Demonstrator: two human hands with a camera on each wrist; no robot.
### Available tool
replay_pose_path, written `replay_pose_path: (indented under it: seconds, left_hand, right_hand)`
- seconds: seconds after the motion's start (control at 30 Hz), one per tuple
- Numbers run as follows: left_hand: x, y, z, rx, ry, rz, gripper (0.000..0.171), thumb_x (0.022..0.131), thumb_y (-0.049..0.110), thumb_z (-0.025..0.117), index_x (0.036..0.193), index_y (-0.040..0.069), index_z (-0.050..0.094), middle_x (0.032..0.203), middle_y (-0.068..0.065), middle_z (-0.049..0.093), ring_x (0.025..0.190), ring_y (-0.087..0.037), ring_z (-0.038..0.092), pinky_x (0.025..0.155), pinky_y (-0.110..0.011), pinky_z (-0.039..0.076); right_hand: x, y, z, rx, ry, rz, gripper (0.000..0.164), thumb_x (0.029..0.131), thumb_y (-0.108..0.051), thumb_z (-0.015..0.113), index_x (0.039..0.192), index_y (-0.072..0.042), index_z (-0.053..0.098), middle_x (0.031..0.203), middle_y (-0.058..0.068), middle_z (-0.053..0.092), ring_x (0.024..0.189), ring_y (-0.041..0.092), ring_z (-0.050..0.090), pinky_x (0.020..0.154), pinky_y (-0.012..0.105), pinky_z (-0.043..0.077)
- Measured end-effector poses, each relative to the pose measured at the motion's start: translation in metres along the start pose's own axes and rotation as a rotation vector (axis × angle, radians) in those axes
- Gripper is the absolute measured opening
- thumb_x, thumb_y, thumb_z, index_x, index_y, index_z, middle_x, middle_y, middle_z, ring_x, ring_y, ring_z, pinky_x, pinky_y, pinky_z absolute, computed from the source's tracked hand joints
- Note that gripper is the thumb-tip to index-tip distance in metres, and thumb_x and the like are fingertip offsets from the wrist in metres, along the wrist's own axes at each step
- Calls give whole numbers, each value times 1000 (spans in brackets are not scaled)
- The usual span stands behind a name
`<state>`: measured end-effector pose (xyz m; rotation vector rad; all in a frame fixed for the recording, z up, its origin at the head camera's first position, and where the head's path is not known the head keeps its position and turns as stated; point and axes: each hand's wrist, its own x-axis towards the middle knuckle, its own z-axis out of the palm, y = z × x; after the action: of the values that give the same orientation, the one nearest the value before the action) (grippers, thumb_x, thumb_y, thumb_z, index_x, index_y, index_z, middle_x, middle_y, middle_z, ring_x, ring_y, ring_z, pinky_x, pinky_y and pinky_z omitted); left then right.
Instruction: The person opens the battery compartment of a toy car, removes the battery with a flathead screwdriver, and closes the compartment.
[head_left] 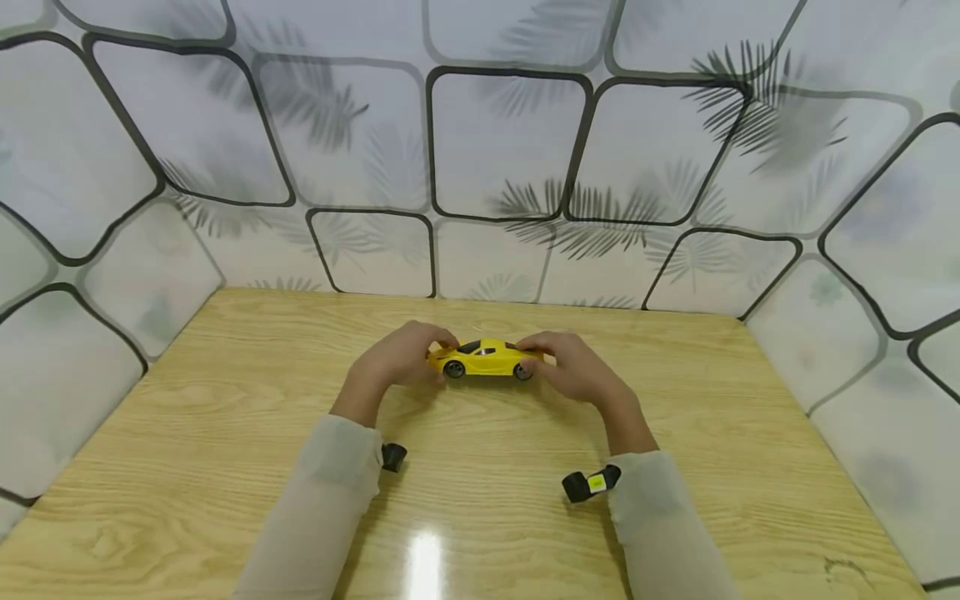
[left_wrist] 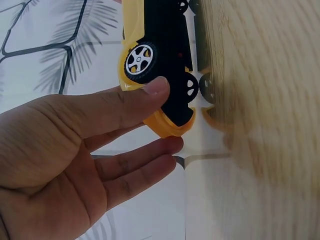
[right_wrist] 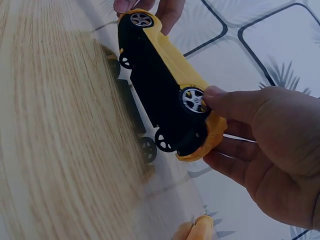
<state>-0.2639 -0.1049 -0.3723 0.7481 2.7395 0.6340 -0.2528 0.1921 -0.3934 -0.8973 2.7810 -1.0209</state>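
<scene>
A yellow toy car (head_left: 489,360) with black windows is held side-on between two hands. My left hand (head_left: 401,354) grips one end, its thumb (left_wrist: 156,90) lying against the black underside by a wheel. At the other end, my right hand (head_left: 573,365) pinches the car, with the thumb (right_wrist: 217,96) at a spoked wheel. Both wrist views show the black underside (right_wrist: 150,85) and silver-spoked wheels (left_wrist: 139,59). A gap shows between the wheels and the wooden table (head_left: 480,450), so the car is just above it.
Behind the table rises a pale wall (head_left: 510,142) patterned with dark outlines and grey leaves, and similar panels flank both sides. Black wrist devices (head_left: 588,483) sit at the sleeve cuffs. A bright light reflection (head_left: 424,567) lies on the near tabletop.
</scene>
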Motion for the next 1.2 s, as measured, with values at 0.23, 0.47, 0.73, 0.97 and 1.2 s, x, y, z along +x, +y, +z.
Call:
replay_pose_path:
  seconds: [0.23, 0.47, 0.73, 0.97, 1.2]
  left_hand:
    - [-2, -5, -5, -88, 14, -2, 41, 93, 11, 78, 132, 10, 68, 130, -10, 67, 113, -34, 66, 98, -45, 56]
    - [-4, -7, -8, -73, 20, 24, 38, 98, 11, 72, 135, 7, 65, 132, -12, 66, 115, -33, 65, 98, -45, 55]
    - [-6, -8, -10, -68, 58, 53, 29, 100, 12, 69, 128, 6, 68, 125, -12, 68, 119, -32, 62, 99, -47, 54]
    - [-6, -7, -12, -102, 64, 19, 23, 102, 15, 66, 124, 7, 66, 125, -13, 67, 120, -33, 61, 99, -48, 53]
    - [-4, -11, -10, -147, 60, -1, 29, 105, 19, 62, 130, 4, 63, 126, -14, 66, 120, -34, 61, 99, -48, 54]
  right_hand:
    - [1, 2, 1, 0, 38, 7, 32, 108, -24, 56, 133, -6, 67, 131, 9, 68, 122, 30, 63, 105, 51, 52]
    - [3, 3, 3, -20, 83, 27, 32, 107, -32, 57, 125, -11, 73, 121, 4, 72, 111, 25, 68, 97, 48, 57]
    - [0, 0, -1, 47, 36, 68, 46, 98, -33, 72, 136, -9, 66, 136, 11, 65, 119, 30, 64, 102, 49, 54]
    - [1, 0, 0, 18, 1, 89, 46, 98, -13, 72, 142, -8, 61, 137, 11, 64, 119, 32, 63, 102, 47, 55]
    - [2, 0, 2, 15, -5, 122, 46, 102, -16, 67, 145, -7, 57, 136, 13, 63, 121, 32, 63, 99, 45, 57]
